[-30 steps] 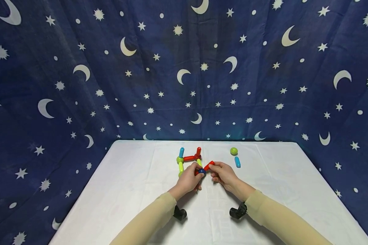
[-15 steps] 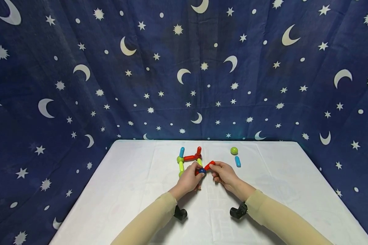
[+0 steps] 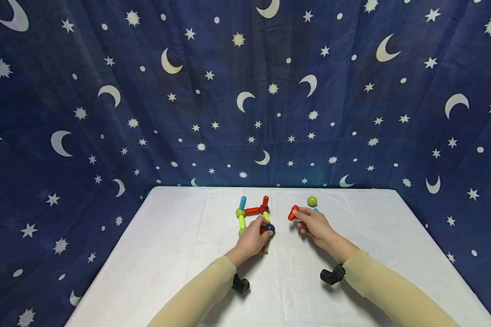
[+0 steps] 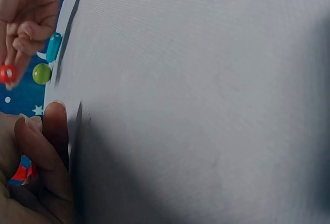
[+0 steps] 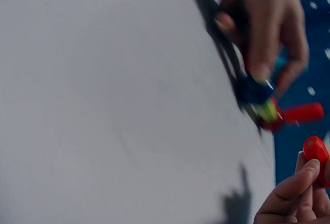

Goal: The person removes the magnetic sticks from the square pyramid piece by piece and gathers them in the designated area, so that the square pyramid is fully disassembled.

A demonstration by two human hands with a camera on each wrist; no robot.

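My left hand (image 3: 251,238) grips the near right corner of a frame built of toy balls and rods, with thumb and fingers at a dark blue ball (image 3: 269,228). A red rod under that hand is mostly covered. Up and to the right, my right hand (image 3: 315,225) pinches a loose red rod (image 3: 293,213), held apart from the blue ball. The frame also shows a lime ball (image 3: 240,213), a dark red ball (image 3: 263,209), lime side rods and a red crossbar (image 3: 252,211). A blue rod (image 3: 243,202) and a red rod (image 3: 265,201) stick up from its far corners.
A loose lime ball (image 3: 312,201) lies on the white tabletop (image 3: 167,254) beyond my right hand. Beside it, a loose light blue rod (image 4: 53,47) is mostly hidden by that hand in the head view. A dark blue star-patterned cloth (image 3: 212,150) hangs behind the table.
My right hand has drawn the red rod away from the blue ball, to the right and slightly back, and now partly covers the loose blue rod. The left hand stays at the corner.
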